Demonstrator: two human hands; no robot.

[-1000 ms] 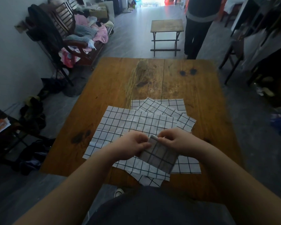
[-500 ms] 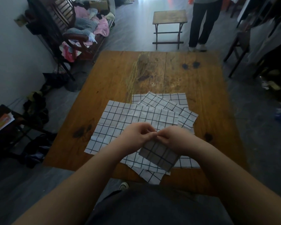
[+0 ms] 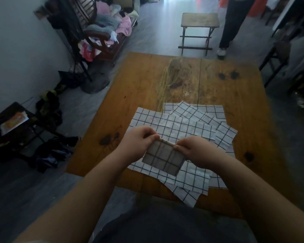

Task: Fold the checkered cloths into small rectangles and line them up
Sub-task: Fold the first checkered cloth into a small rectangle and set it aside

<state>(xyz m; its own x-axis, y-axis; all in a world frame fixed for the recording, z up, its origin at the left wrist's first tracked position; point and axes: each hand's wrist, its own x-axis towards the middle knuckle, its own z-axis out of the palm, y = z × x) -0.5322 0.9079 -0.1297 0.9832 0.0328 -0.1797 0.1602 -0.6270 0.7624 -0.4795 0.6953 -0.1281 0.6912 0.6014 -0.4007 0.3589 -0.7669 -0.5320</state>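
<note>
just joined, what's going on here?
A person is folding checkered cloths at a wooden table. The left hand and right hand each pinch a top corner of one folded cloth, already a small rectangle, held up over the pile. Several unfolded cloths lie overlapping on the table underneath. No folded ones are lined up in view yet.

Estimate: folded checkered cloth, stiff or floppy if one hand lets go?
Probably floppy: the folded cloth hangs from pinches by the left hand and right hand at its top edge. Likely light: fingertips alone carry it. Layers may spring open once released.
</note>
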